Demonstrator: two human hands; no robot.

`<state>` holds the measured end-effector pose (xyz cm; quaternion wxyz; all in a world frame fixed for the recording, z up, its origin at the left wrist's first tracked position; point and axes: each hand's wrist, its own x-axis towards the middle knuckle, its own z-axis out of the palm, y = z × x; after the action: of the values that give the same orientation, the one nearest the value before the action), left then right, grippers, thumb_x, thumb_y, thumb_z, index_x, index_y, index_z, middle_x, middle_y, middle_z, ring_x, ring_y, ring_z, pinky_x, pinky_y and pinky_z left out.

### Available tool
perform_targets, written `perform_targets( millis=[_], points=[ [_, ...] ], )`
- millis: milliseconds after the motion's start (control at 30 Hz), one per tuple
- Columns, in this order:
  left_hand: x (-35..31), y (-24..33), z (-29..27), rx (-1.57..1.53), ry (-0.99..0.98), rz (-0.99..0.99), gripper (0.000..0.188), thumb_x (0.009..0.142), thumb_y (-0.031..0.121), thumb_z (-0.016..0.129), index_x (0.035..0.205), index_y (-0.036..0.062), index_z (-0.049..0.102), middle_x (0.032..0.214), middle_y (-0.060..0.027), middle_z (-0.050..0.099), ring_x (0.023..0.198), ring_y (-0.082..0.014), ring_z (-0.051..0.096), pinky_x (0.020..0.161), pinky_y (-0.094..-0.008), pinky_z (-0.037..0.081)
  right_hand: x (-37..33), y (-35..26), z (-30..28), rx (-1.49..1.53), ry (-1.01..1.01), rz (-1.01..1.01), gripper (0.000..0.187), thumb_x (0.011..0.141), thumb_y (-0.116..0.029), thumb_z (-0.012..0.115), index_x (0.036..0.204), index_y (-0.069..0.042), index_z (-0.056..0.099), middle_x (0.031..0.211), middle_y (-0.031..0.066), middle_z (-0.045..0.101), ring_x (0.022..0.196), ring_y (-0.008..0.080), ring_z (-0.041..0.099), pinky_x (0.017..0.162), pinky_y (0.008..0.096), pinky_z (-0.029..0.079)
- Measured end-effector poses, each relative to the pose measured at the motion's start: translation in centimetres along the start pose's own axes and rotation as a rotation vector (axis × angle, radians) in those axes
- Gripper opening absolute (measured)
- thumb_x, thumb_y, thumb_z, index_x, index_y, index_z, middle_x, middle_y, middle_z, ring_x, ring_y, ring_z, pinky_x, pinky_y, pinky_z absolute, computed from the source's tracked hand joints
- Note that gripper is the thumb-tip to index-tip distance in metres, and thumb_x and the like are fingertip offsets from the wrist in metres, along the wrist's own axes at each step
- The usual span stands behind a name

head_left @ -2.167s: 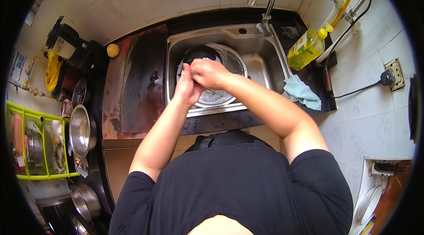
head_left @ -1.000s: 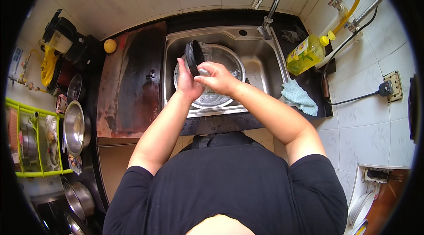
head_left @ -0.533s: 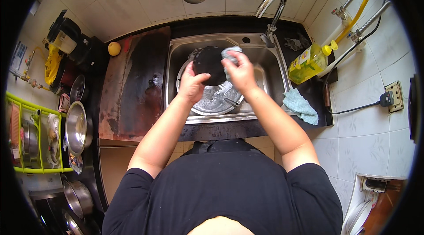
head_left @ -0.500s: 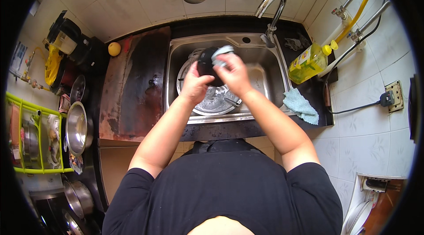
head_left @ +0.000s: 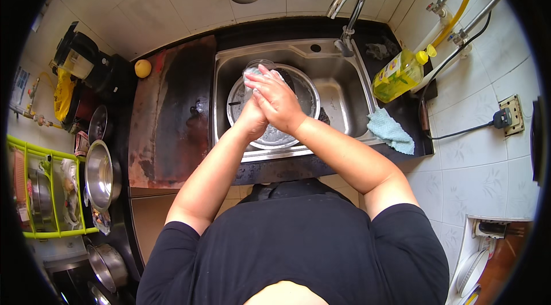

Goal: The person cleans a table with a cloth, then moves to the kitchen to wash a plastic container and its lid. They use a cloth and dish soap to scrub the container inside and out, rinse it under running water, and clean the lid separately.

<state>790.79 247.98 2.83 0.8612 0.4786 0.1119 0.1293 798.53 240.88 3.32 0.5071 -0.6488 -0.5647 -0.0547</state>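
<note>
Over the sink [head_left: 344, 98] my two hands are pressed together, the right across the left. My left hand [head_left: 252, 119] is closed round something mostly hidden; a clear, shiny rounded rim [head_left: 259, 64] shows beyond the fingers. My right hand [head_left: 280, 101] lies over it with long, closed fingers and a pale cloth [head_left: 278, 75] bunched under them. A round metal basin [head_left: 313, 98] with suds and water stands below, in the sink's left part. Something black [head_left: 288, 81] shows behind my right hand, at the basin.
A chrome faucet [head_left: 350, 18] rises behind the sink. To the right stand a yellow soap bottle [head_left: 397, 77] and a light blue cloth [head_left: 390, 130]. A dark board [head_left: 172, 115] lies left, with a yellow round fruit [head_left: 143, 68] and a blender [head_left: 86, 52] beyond. Metal bowls [head_left: 99, 170] line the left.
The black round thing has left my left hand's grip. Both hands have come together, slightly left, round something clear. The basin shows more fully. The whole view has shifted a little.
</note>
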Motion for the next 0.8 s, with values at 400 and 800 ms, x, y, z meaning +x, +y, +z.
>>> perform_targets(
  millis=[400, 800],
  points=[
    [2.7, -2.8, 2.7, -0.185, 0.158, 0.285, 0.030, 0.080, 0.001, 0.062, 0.109, 0.0071, 0.054, 0.101, -0.0037, 0.061, 0.094, -0.0155, 0.058, 0.085, -0.0283, 0.045, -3.9, 8.5, 2.5, 0.484, 0.512, 0.935, 0.039, 0.090, -0.029, 0.047, 0.108, 0.004, 0.052, 0.099, 0.0216, 0.061, 0.092, 0.0290, 0.059, 0.079, 0.0358, 0.045],
    [9.9, -7.7, 1.5, -0.263, 0.288, 0.087, 0.037, 0.083, 0.006, 0.059, 0.119, 0.0042, 0.049, 0.114, -0.0097, 0.057, 0.104, -0.0222, 0.056, 0.092, -0.0370, 0.045, -2.1, 19.9, -10.2, -0.091, 0.249, 0.788, 0.057, 0.082, -0.029, 0.056, 0.132, -0.009, 0.036, 0.108, 0.0240, 0.058, 0.099, 0.0385, 0.057, 0.084, 0.0397, 0.045]
  ],
)
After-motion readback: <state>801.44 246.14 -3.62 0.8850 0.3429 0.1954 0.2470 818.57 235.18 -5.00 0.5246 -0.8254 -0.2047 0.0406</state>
